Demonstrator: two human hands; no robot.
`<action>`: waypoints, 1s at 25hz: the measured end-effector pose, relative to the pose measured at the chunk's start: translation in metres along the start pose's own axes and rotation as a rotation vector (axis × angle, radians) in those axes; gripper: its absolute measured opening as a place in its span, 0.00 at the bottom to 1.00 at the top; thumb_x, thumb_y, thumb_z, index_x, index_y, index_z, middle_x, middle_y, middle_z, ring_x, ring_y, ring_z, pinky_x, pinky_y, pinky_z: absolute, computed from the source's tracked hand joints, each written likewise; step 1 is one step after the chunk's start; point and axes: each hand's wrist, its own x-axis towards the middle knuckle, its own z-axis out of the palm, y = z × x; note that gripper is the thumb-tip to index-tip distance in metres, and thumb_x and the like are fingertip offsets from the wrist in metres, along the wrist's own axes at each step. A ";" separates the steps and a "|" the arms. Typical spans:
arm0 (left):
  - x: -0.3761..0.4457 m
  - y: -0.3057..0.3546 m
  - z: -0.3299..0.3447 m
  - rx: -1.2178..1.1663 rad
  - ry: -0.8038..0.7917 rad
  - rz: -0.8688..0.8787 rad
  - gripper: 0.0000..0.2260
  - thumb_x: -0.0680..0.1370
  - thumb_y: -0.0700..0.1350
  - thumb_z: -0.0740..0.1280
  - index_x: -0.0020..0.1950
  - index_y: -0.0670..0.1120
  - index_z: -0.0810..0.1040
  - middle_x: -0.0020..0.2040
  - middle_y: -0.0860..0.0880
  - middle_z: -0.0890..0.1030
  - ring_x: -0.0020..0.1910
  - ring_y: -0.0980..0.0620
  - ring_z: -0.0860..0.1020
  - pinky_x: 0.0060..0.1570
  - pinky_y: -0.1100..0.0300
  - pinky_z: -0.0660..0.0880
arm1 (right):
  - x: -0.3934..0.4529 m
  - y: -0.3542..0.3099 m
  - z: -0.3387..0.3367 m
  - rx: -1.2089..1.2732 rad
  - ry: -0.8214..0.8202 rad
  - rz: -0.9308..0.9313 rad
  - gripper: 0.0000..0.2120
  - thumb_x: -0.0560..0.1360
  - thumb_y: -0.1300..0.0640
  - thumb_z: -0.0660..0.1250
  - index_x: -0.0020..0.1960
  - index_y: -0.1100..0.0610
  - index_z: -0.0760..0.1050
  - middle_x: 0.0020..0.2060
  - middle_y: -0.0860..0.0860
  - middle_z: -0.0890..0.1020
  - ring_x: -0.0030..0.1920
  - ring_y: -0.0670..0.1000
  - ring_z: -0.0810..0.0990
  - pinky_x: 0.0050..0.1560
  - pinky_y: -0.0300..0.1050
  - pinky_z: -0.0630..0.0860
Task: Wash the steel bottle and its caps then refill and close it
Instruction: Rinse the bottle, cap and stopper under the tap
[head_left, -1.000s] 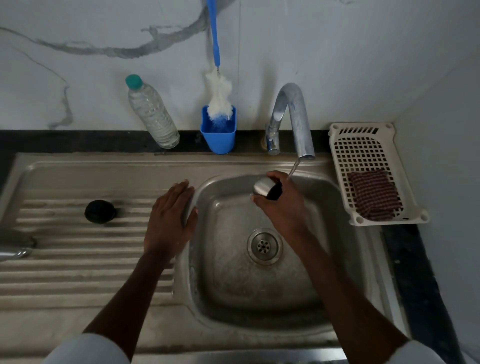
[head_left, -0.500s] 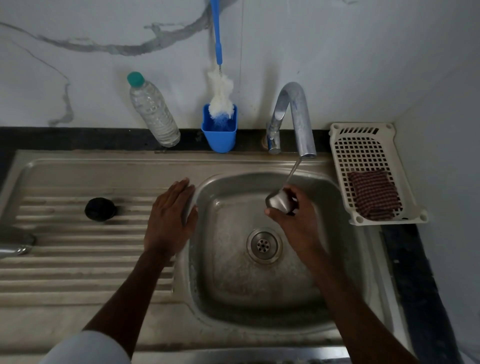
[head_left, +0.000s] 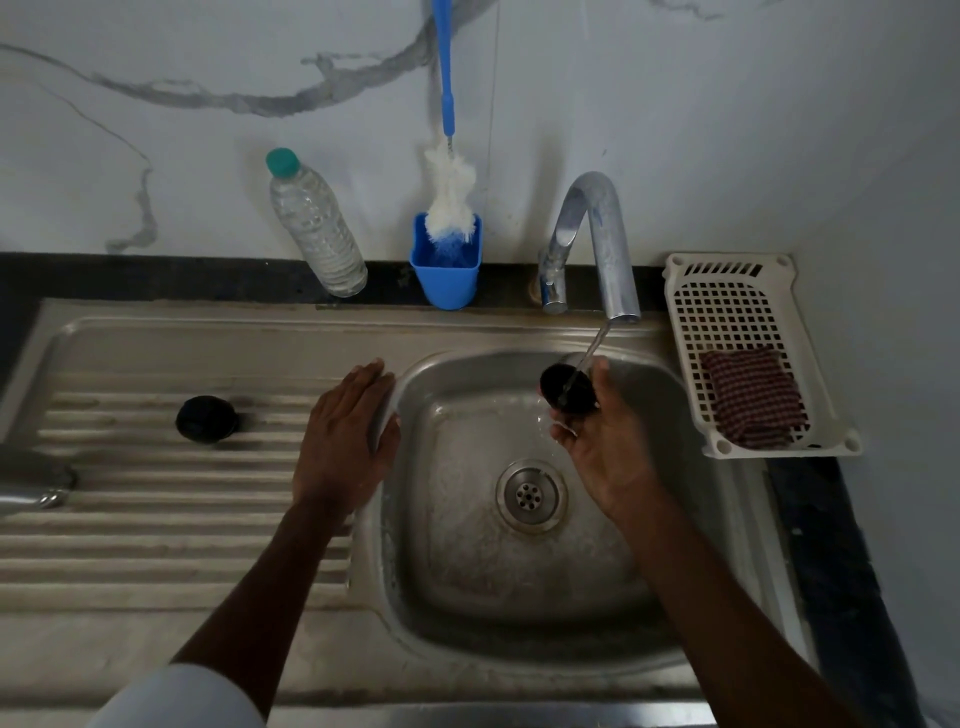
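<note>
Turned since a moment ago, dark hollow of cap (head_left: 567, 388) now upward under tap stream (head_left: 589, 353). Pinched at fingertips of right hand (head_left: 605, 457), above palm. Left hand (head_left: 343, 447) flat, fingers straight, on sink (head_left: 395, 597) rim.

Home kitchen: steel sink (head_left: 218, 618) (ribbed drainboard), tap (head_left: 602, 244), bottle brush (head_left: 450, 192).

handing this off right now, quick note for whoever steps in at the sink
Right hand: grips the steel cap under the running tap, dark inside facing up into the stream.
Left hand: flat, fingers straight, on the sink rim.
Black cap sits on the drainboard; steel bottle lies at its left edge.
Done: cap rinse under way.
Left: finish the caps, wash the bottle, refill, close.
</note>
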 end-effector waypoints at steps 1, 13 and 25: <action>0.000 -0.001 0.000 0.000 -0.003 -0.005 0.26 0.82 0.50 0.68 0.80 0.48 0.70 0.82 0.49 0.66 0.81 0.49 0.63 0.78 0.44 0.64 | -0.002 -0.001 -0.005 0.091 -0.027 0.045 0.26 0.79 0.41 0.66 0.68 0.59 0.77 0.58 0.59 0.84 0.51 0.53 0.82 0.51 0.47 0.77; 0.000 -0.001 0.001 0.000 0.007 0.007 0.26 0.82 0.49 0.69 0.79 0.48 0.70 0.82 0.50 0.66 0.81 0.50 0.63 0.79 0.49 0.61 | -0.011 -0.007 0.004 -0.070 -0.094 -0.199 0.21 0.76 0.68 0.71 0.67 0.54 0.76 0.59 0.53 0.84 0.59 0.53 0.82 0.59 0.50 0.79; 0.001 -0.004 0.003 0.003 -0.013 -0.005 0.26 0.83 0.52 0.66 0.80 0.49 0.69 0.82 0.50 0.65 0.82 0.50 0.62 0.79 0.45 0.62 | -0.012 -0.009 0.017 -0.778 -0.026 -0.464 0.32 0.70 0.60 0.80 0.70 0.48 0.73 0.54 0.39 0.79 0.52 0.34 0.78 0.49 0.30 0.77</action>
